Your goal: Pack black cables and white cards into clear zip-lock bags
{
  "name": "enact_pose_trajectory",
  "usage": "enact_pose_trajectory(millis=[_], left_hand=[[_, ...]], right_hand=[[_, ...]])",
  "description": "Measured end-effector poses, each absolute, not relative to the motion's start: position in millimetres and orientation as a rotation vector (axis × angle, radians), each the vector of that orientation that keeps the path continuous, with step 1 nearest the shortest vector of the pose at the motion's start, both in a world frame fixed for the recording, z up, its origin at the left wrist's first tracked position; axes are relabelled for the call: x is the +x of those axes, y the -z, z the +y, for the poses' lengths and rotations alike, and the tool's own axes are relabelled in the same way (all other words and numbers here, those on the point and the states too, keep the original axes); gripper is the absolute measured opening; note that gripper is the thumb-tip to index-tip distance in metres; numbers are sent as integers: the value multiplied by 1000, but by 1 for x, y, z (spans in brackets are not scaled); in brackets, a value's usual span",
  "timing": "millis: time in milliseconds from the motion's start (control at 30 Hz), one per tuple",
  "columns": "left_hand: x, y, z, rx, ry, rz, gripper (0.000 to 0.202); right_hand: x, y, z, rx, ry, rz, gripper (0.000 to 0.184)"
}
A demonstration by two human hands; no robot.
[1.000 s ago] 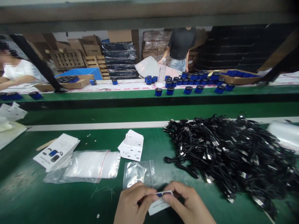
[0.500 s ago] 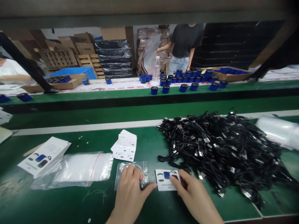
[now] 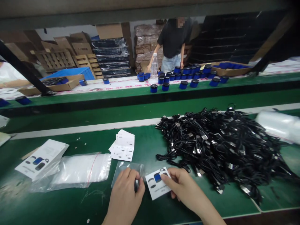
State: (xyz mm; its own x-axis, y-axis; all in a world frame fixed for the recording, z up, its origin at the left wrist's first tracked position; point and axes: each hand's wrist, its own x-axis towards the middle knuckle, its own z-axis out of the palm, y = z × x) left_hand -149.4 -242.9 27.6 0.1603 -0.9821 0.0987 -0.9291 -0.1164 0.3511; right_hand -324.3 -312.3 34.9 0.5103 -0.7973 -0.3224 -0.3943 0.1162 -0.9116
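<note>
My right hand (image 3: 182, 186) pinches a small white printed card (image 3: 157, 185) with a blue and black picture, held just above the green table. My left hand (image 3: 125, 192) rests on the lower end of a small clear zip bag (image 3: 127, 168), fingers curled onto it beside the card. The card's left edge sits close to the bag's opening.
A big heap of black cables (image 3: 222, 147) fills the right side. Left of my hands lie a stack of clear zip bags (image 3: 77, 170), a pile of white cards (image 3: 42, 157) and small white tags (image 3: 123, 148). Blue cylinders (image 3: 185, 76) line the far bench, where a person (image 3: 173, 40) stands.
My right hand has lifted the card off the table and tilted it toward the bag. My left hand has slid down onto the bag's near end and curled its fingers.
</note>
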Motion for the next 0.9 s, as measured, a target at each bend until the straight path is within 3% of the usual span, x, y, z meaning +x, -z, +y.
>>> enact_pose_trajectory(millis=[433, 900], left_hand=[[-149, -20, -233, 1965, 192, -1914, 16], [-146, -7, -226, 1855, 159, -1945, 16]], right_hand=[[-302, -34, -312, -1597, 403, 1254, 26], [-284, -23, -287, -1519, 634, 1401, 29]])
